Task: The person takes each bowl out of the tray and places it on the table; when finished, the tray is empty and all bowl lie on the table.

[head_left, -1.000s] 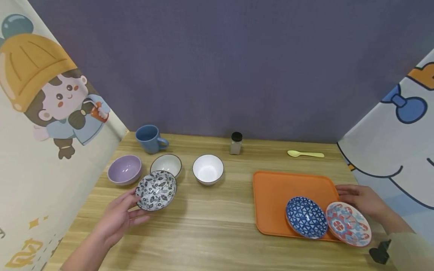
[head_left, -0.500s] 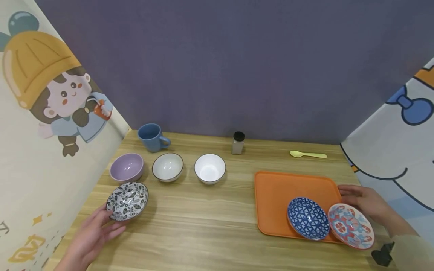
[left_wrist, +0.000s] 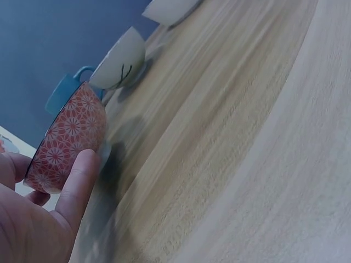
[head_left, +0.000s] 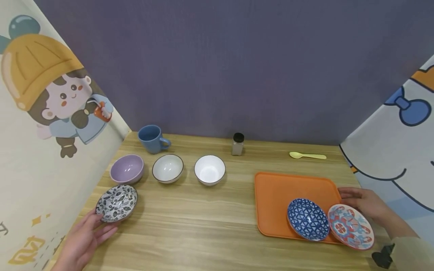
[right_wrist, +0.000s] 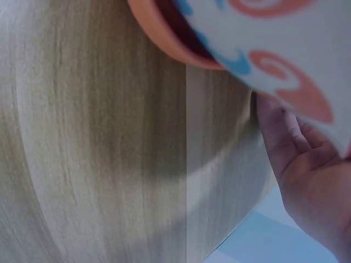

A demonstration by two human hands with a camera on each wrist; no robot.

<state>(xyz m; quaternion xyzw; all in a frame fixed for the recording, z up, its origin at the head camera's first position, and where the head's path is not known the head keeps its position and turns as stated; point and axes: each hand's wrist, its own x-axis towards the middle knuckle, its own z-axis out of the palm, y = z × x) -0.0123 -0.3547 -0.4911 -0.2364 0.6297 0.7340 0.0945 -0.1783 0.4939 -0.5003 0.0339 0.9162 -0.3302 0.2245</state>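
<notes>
My left hand (head_left: pixel 83 239) grips a shallow bowl (head_left: pixel 116 203) by its rim at the table's left, thumb at the edge and fingers beneath. Its inside has a black-and-white leaf pattern; in the left wrist view, its outside (left_wrist: pixel 74 137) is red with white flowers. At the right, fingertips of my right hand (head_left: pixel 366 203) reach the right edge of an orange tray (head_left: pixel 274 199). Just in front of that hand, a red, blue and white bowl (head_left: pixel 350 226) leans over the tray's corner, beside a blue-and-white bowl (head_left: pixel 307 219). In the right wrist view, the bowl's side hides part of my fingers.
A purple bowl (head_left: pixel 127 169) stands just behind the left-hand bowl. Two white bowls with dark rims, one greyish (head_left: pixel 167 168) and one brighter (head_left: pixel 209 169), stand to its right. Farther back are a blue mug (head_left: pixel 150 140), a black-lidded jar (head_left: pixel 237 145) and a yellow spoon (head_left: pixel 307 155).
My left hand has carried the leaf-patterned bowl left and toward me, from in front of the greyish bowl to in front of the purple one. My right hand has stayed at the tray.
</notes>
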